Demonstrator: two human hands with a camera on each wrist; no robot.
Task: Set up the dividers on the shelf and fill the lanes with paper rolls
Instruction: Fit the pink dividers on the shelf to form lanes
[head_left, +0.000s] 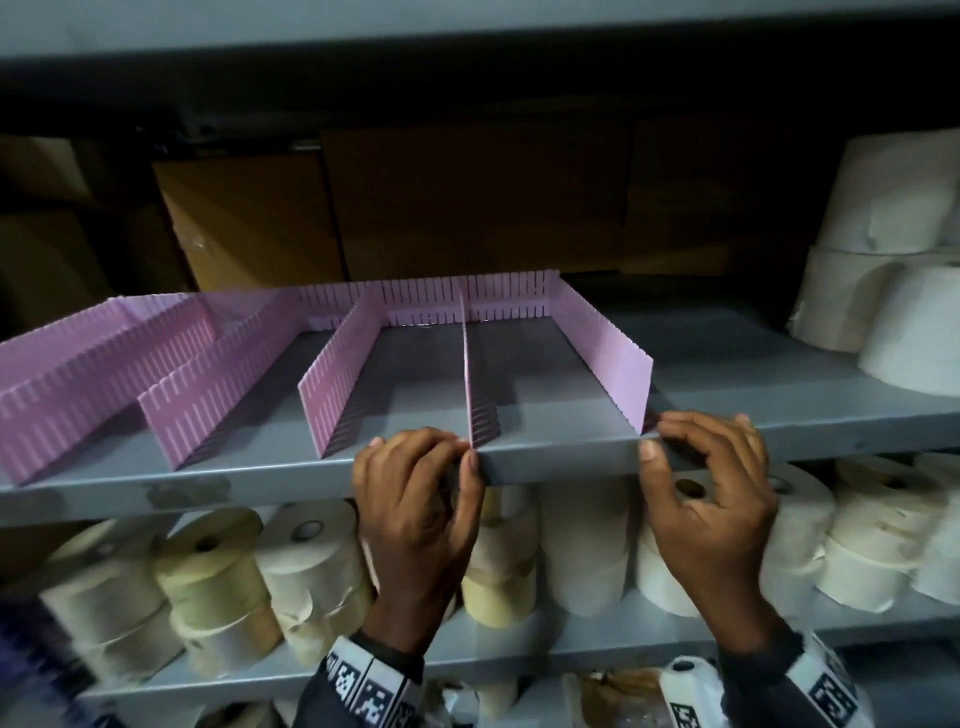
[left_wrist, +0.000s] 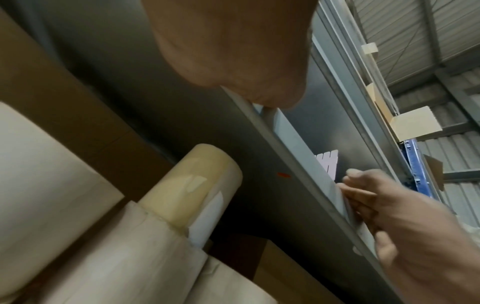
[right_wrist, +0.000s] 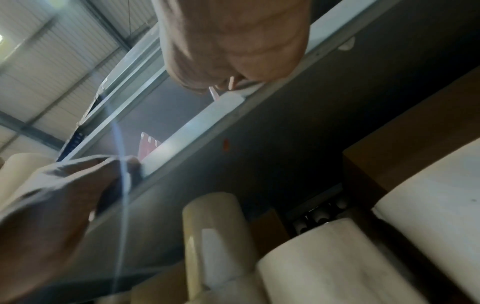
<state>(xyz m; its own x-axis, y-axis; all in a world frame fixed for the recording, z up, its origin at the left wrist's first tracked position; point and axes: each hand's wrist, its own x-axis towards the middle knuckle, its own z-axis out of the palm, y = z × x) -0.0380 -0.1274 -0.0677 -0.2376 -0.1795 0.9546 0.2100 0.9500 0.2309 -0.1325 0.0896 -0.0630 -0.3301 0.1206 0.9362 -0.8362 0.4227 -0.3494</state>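
Both hands at the shelf's near edge, squaring up divider ends; lanes hold no rolls.

Head: left hand (head_left: 415, 499) pinches near end of the thin middle divider (head_left: 475, 384), likely to line it up with the shelf (head_left: 561, 457) lip; right hand (head_left: 711, 483), fingers curled, pinches the foot of the rightmost divider (head_left: 605, 353). Paper rolls (head_left: 904, 291) sit far right, well apart from both grips.
Left wrist: pink divider tip just beyond right-hand fingers (left_wrist: 361, 195). Right wrist: blurred, grip unclear.
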